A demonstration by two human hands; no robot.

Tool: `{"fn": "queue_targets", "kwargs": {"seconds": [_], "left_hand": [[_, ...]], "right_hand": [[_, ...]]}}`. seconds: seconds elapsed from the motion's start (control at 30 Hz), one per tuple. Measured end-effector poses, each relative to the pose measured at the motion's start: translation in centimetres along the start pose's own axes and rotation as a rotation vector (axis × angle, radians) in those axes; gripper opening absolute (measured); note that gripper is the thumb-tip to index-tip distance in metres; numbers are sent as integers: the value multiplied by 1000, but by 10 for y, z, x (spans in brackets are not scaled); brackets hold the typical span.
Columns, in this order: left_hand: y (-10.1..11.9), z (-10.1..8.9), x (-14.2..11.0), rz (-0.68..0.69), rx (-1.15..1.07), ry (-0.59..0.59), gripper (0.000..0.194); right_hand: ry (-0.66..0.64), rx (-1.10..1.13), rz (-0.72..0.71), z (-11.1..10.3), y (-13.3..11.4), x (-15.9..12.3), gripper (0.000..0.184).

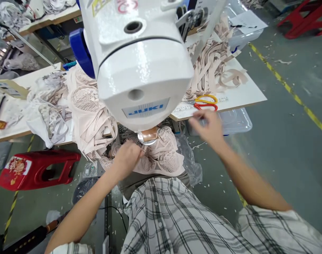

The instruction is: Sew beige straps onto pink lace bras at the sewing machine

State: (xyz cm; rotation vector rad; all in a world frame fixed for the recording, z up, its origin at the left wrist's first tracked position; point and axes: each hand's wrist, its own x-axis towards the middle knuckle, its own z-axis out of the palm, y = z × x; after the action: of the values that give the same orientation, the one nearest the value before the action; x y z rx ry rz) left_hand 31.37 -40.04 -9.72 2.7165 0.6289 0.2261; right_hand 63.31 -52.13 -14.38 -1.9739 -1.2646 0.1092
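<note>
A white Juki sewing machine [139, 60] fills the upper middle of the head view. Below its head lies a beige lace garment piece [166, 155]. My left hand [127, 158] rests on that lace with its fingers curled and pinched into the fabric, right beside the machine's foot area [148, 137]. My right hand [208, 128] hovers in the air to the right, blurred by motion, close to the table edge and just below the red and yellow scissors [205, 102]. Its fingers are smeared, so I cannot tell whether they hold anything.
Piles of beige lace pieces [89, 113] and straps [213, 63] cover the white table [245, 95]. A clear plastic bin [235, 121] sits under the table's right end. A red stool [36, 169] stands on the floor at left. Grey-white fabric [47, 109] lies at far left.
</note>
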Motion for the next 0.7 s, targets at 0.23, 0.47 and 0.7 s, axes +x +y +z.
{"fn": "queue_targets", "kwargs": {"seconds": [0.23,0.47,0.7], "left_hand": [[65,9,16,39,-156,150,36],[76,14,23,-420,-557,253,41],[48,14,17,-330,-176,281,35]], "right_hand": [[-534,760,-4,31,-94,-82,68],[-242,810,308,34,-113,-33,22],[-260,538,93,44,-107,19,12]]}}
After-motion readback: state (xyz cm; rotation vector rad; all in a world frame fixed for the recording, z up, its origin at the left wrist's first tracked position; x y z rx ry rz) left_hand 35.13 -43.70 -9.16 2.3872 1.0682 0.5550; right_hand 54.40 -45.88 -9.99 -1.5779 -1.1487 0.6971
